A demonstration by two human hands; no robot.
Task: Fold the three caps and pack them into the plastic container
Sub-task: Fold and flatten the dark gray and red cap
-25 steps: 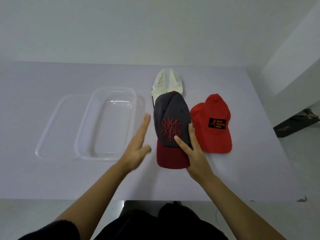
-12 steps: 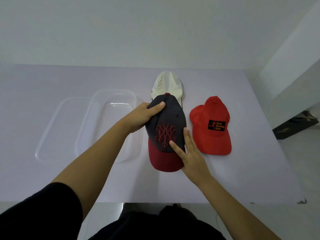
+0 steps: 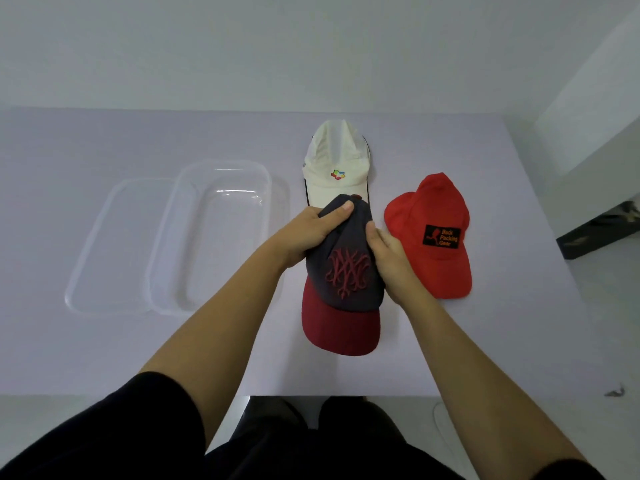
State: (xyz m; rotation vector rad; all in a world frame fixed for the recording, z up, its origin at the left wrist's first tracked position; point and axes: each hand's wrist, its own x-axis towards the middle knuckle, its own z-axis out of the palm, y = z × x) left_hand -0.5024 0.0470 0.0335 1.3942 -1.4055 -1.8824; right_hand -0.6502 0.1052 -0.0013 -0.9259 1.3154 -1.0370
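Two hands squeeze a grey cap on a table.
Left hand (image 3: 304, 233) and right hand (image 3: 389, 256) grip the grey cap (image 3: 346, 271) crown from both sides; red cap (image 3: 433, 233) right, empty container (image 3: 211, 233) left, white cap (image 3: 334, 164) behind.

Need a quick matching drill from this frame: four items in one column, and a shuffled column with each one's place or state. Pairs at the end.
Items
1. grey cap
2. white cap
3. red cap
4. plastic container

Place or state
A. empty, left of the caps
B. gripped by the left hand and right hand
C. lying untouched at the right
D. farthest back, its peak partly covered by another cap

Pairs: 1-B, 2-D, 3-C, 4-A
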